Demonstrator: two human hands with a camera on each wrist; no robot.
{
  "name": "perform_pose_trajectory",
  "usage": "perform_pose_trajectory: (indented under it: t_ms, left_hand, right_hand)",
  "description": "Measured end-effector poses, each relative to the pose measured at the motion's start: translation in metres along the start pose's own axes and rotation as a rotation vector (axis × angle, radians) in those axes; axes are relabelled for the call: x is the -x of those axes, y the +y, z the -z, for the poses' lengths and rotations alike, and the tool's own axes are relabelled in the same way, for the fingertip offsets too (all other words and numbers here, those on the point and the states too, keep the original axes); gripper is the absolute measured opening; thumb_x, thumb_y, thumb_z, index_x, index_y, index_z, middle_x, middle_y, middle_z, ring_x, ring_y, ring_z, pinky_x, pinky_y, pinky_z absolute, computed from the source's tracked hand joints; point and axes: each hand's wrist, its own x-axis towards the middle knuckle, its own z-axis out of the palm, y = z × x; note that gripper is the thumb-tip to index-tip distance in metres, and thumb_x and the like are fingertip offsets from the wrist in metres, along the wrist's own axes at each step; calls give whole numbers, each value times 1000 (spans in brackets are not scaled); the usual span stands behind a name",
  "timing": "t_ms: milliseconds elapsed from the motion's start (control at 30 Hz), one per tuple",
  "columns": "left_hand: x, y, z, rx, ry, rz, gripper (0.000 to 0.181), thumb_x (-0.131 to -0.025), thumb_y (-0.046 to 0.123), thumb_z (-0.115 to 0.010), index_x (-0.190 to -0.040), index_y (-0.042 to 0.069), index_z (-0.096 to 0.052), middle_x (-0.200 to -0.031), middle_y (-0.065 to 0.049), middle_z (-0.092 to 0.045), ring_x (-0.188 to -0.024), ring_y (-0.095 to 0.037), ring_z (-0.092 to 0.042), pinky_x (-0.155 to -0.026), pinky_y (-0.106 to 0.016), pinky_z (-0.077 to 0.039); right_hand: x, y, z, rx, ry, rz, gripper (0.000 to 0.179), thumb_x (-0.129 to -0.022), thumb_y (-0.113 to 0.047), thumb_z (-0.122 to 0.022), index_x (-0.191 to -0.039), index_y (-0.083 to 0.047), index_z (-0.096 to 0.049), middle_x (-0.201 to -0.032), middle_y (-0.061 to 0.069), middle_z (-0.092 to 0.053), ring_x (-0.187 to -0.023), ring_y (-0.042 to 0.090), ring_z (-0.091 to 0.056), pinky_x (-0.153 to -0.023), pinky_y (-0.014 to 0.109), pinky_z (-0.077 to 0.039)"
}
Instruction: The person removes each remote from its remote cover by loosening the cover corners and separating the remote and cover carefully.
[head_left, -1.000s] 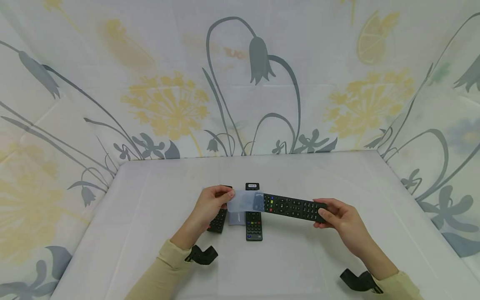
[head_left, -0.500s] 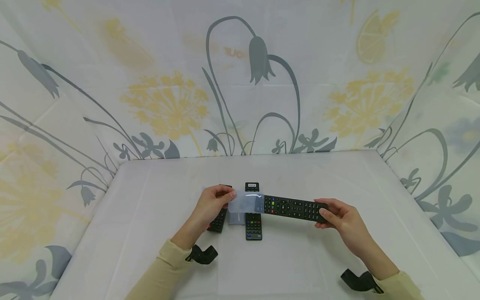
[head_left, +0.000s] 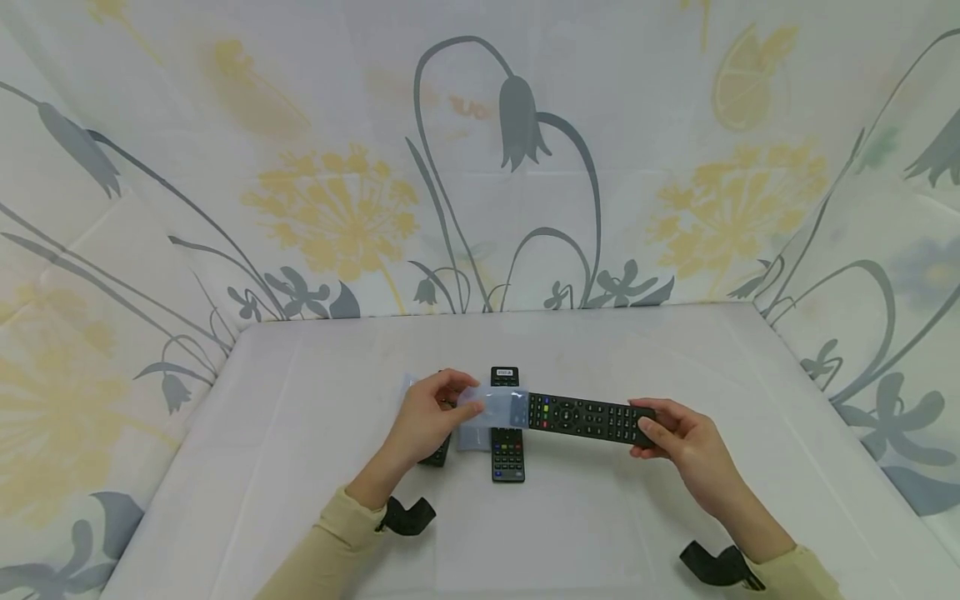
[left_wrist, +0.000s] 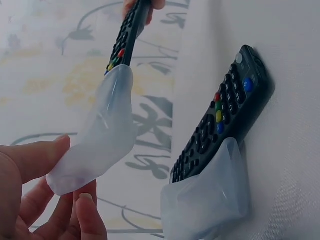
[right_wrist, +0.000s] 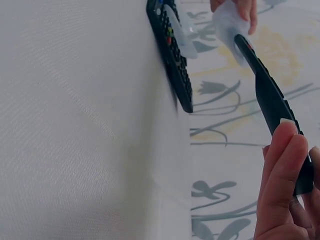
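My right hand (head_left: 686, 437) grips one end of a black remote control (head_left: 585, 417), raised above the table and lying nearly level across the head view. A translucent plastic sleeve (head_left: 501, 407) covers the remote's other end. My left hand (head_left: 431, 417) holds the sleeve's loose end, with the thumb on one side and fingers behind it in the left wrist view. Beneath the sleeve, a second remote (head_left: 508, 458) lies on the table, pointing away from me. A third remote (head_left: 437, 454) lies mostly hidden under my left hand.
Another piece of translucent plastic (head_left: 472, 439) lies between the two remotes on the white tabletop (head_left: 600, 533). Flower-printed cloth (head_left: 630, 100) hangs behind and on both sides. Each wrist carries a black camera mount (head_left: 408, 517).
My left hand has shifted slightly to the right along the sleeve, and its fingers have opened up a little. The right hand and its remote have hardly moved.
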Motion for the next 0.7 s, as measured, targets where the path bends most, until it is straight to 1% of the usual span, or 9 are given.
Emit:
perform_pose_trajectory:
  t_ms: [167,367,700]
  left_hand:
    - [1,0,2,14,14,1,23,-84,9,-80,-106,9,-72,-97,0,-65,-81,-16,-58,-71,-27,-50]
    - [1,0,4,21,24,20,23,-84,8,-80,-106,10,-73,-91,0,-62,-78,-17,-56,-67,-25,-48]
    - [2,0,7,28,38,10,23,-84,8,-80,-106,8,-73,-91,0,-64,-78,-17,-58,-65,-25,-49]
  right_hand:
    - [0,1,0,1,3,-7,40,-100,-9,-60,-131,16,-50,-107,13,-65,-76,23,-71,-70,32,-58]
    - [1,3,1,-2,5,-1,40,-100,-8,-60,-130,15,-51,-106,11,-66,-76,23,-71,-70,32,-58]
    - [1,2,0,-7,-2,4,39,-100,-7,-60,-130,17,-50,-107,11,-66,-76,23,-71,-71,32,-58]
